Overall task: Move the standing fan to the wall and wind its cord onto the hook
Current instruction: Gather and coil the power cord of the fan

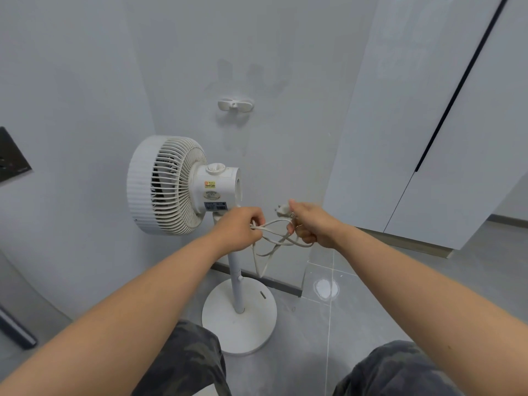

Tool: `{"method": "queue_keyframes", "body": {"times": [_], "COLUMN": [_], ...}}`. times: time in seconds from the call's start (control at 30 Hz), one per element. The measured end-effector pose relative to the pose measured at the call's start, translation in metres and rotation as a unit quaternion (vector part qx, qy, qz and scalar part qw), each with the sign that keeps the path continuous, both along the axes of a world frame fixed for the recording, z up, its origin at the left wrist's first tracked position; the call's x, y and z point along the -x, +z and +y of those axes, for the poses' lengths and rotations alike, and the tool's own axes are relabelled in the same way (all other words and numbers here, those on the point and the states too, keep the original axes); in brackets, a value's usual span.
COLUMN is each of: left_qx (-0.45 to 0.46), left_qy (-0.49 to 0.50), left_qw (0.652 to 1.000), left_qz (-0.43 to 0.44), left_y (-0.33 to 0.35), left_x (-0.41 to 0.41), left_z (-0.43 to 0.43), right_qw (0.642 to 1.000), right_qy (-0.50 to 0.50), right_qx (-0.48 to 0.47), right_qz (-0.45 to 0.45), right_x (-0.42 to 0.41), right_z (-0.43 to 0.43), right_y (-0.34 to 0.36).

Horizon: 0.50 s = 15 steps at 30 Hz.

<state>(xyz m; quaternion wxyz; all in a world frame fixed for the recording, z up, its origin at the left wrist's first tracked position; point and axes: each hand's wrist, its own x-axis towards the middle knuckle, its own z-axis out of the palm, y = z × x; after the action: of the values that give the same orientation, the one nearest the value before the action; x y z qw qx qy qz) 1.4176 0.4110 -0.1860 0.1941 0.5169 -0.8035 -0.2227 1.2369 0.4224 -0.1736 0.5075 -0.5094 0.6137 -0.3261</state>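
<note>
A white standing fan (pixel 174 185) stands on its round base (pixel 251 330) close to the grey wall, its head turned left. A white hook (pixel 235 104) is fixed on the wall above the fan. The white cord (pixel 274 232) hangs in several loose loops between my hands, just right of the fan's pole. My left hand (pixel 238 228) grips the loops at their left end. My right hand (pixel 313 224) holds the other end, with the plug (pixel 283 209) sticking out above its fingers. A stretch of cord drops toward the floor behind the pole.
A white cabinet (pixel 428 124) with a dark vertical gap stands to the right. A dark panel (pixel 11 158) sits on the wall at far left. The floor is grey tile with a bright light spot (pixel 325 288). My knees in camouflage trousers (pixel 191 364) fill the bottom.
</note>
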Motion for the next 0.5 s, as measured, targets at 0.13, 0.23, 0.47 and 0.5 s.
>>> {"method": "queue_keyframes", "body": {"times": [0.13, 0.23, 0.47, 0.5], "left_qx": [-0.019, -0.005, 0.016, 0.027], "left_qy": [0.0, 0.004, -0.033, -0.039], "left_qw": [0.999, 0.999, 0.999, 0.999], "left_qz": [0.043, 0.042, -0.005, -0.02], "left_y": [0.002, 0.0027, 0.0056, 0.0056], "left_x": [-0.0002, -0.001, -0.0005, -0.0001], "left_z": [-0.0012, -0.0026, -0.0047, -0.005], "right_qw": [0.993, 0.993, 0.987, 0.989], "right_qy": [0.029, 0.073, 0.075, 0.067], "right_qx": [0.026, 0.02, 0.035, 0.036], "right_qz": [0.112, 0.091, 0.135, 0.13], "right_x": [-0.0016, 0.0022, 0.0063, 0.006], "right_z": [0.0008, -0.0002, -0.0021, -0.0023], "right_y": [0.0019, 0.0041, 0.0054, 0.0054]}}
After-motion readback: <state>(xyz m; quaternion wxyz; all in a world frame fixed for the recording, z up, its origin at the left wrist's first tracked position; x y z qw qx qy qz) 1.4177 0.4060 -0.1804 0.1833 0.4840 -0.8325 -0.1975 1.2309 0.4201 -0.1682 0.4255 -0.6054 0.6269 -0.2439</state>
